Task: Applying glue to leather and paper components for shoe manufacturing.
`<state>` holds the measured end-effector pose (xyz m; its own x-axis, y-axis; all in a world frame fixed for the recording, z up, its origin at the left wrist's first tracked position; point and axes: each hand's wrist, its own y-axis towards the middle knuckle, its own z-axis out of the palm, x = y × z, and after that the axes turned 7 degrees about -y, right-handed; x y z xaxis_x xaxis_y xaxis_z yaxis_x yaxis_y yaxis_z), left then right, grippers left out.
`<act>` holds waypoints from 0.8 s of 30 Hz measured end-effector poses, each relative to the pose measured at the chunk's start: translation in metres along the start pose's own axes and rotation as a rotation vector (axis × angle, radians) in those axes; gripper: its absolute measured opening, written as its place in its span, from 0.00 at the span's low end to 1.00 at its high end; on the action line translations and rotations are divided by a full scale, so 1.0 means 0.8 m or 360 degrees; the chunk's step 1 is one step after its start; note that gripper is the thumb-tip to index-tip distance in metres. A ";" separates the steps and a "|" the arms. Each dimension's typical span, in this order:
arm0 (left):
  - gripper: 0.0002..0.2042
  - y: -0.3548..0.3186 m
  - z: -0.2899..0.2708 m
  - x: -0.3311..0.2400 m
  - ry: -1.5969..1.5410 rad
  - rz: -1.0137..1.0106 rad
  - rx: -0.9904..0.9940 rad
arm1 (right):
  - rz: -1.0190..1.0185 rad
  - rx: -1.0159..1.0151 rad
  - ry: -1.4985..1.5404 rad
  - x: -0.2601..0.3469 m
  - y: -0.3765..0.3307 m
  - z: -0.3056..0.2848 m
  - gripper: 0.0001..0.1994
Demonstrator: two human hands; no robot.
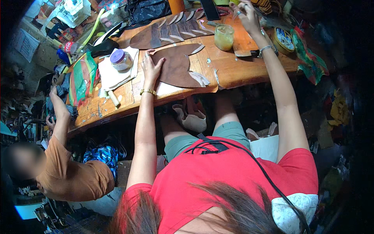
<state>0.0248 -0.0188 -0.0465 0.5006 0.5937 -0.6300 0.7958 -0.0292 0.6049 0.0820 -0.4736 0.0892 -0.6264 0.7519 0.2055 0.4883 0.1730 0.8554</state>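
Note:
A flat brown leather piece (175,67), notched at its right side with pale flaps at the corners, lies on the wooden table. At its left edge, my left hand (152,68) grips it, thumb on top. My right hand (248,15) is raised at the top right with bent fingers around something yellow-green, cut by the frame edge and too little seen to name. Below that hand stands an open glass jar (224,38) of yellowish paste. Beyond the leather piece lies a row of overlapping brown leather pieces (167,32) with pale flaps.
A purple-lidded jar (121,60) stands on white sheets (113,78) at the left, near a small pale roller-shaped piece (114,99). An oval tin (284,40) sits at the right and a dark phone (210,9) at the back. A co-worker (74,171) is at the left, hands on dark material.

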 end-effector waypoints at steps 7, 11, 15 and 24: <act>0.23 0.003 0.005 0.015 -0.0088 -0.0110 0.0065 | -0.0272 0.0660 -0.0440 0.144 -0.082 0.035 0.28; 0.21 0.004 0.005 0.019 -0.0023 -0.0089 0.0057 | -0.0241 0.1024 -0.0043 0.180 -0.105 0.091 0.30; 0.21 0.005 0.004 0.018 -0.0110 -0.0091 0.0050 | -0.0120 0.1115 0.0047 0.169 -0.113 0.151 0.29; 0.20 0.004 0.003 0.016 -0.0125 -0.0110 0.0100 | -0.0496 0.0978 -0.0518 0.136 -0.101 0.181 0.45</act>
<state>0.0347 -0.0134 -0.0539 0.4672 0.5314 -0.7066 0.8478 -0.0426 0.5285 0.0622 -0.3138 -0.0259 -0.6264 0.7435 -0.2344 0.6282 0.6594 0.4129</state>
